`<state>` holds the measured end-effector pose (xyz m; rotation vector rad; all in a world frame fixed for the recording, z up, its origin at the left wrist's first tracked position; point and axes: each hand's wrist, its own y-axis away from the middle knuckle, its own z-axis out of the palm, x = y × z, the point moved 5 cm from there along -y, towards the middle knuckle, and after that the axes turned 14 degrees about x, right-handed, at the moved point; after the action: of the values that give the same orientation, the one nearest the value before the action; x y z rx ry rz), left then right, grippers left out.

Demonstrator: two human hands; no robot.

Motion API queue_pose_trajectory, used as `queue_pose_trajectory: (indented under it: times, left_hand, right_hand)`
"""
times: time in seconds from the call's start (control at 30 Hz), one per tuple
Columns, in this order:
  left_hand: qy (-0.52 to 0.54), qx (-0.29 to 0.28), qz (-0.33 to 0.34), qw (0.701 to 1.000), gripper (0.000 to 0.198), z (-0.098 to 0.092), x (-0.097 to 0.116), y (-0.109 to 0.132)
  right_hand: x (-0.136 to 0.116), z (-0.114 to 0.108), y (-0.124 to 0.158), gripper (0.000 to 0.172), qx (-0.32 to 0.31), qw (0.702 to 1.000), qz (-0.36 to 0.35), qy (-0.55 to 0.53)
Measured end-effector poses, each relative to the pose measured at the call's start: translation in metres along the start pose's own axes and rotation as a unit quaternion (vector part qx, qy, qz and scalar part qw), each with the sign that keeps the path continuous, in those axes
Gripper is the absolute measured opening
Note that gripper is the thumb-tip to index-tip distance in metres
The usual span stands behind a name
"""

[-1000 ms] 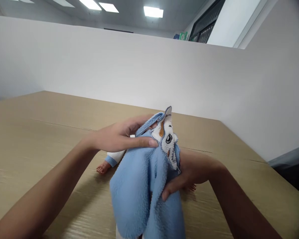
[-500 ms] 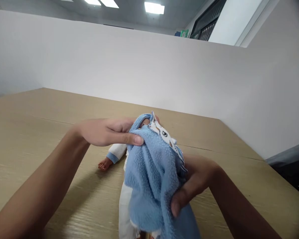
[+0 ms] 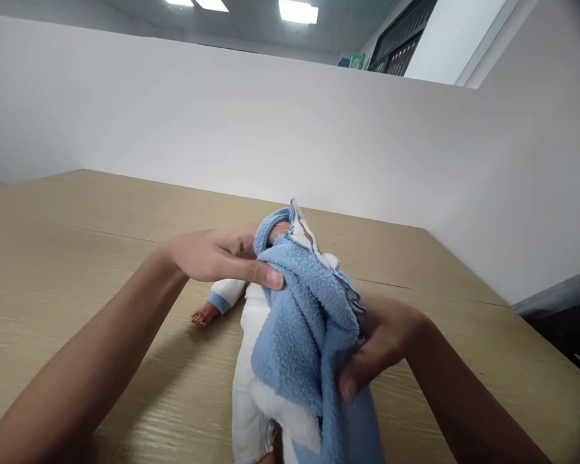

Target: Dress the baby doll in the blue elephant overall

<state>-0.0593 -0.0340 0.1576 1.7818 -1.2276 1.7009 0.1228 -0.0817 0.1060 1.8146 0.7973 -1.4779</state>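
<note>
A doll lies on its back on the table, dressed in white clothing (image 3: 249, 364), with one small hand (image 3: 204, 314) sticking out of a white sleeve (image 3: 228, 292) with a blue cuff. Draped over its upper body is a blue fleece garment (image 3: 290, 335) with a white trim and a patch along its far edge. My left hand (image 3: 217, 254) pinches the garment near its opening, thumb on top and fingers hidden behind. On the other side my right hand (image 3: 389, 338) grips bunched fleece, its thumb in front. The cloth covers most of the doll's head.
A wood-grain table (image 3: 101, 212) spreads under the doll. Behind it stands a white partition wall (image 3: 198, 122). A dark object with a grey top (image 3: 560, 293) is beyond the table's right edge.
The garment has shifted up and to the right, uncovering more of the white clothing. Its patch has folded over and the white trim shows. Both hands keep their hold.
</note>
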Motion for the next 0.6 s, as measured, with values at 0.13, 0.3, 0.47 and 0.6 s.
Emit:
queue_pose_trajectory:
  times: [0.13,0.3,0.47,0.6]
  left_hand:
    - [0.001,-0.048,-0.024,0.999,0.025,0.001,-0.005,0.001]
    - [0.018,-0.161,-0.119,0.980,0.044,0.005,-0.018,0.006]
    - [0.005,-0.142,-0.106,0.984,0.014,0.007,-0.015,0.003]
    - [-0.029,-0.142,-0.090,0.985,0.027,0.012,-0.009,0.005]
  right_hand:
    - [0.000,-0.002,-0.001,0.061,0.025,0.999,-0.033,-0.011]
    - [0.016,-0.028,0.009,0.080,0.197,0.979,-0.051,0.002]
    - [0.009,-0.017,0.002,0.065,0.131,0.990,-0.031,0.044]
    - [-0.002,-0.003,0.000,0.035,0.001,0.996,-0.033,0.079]
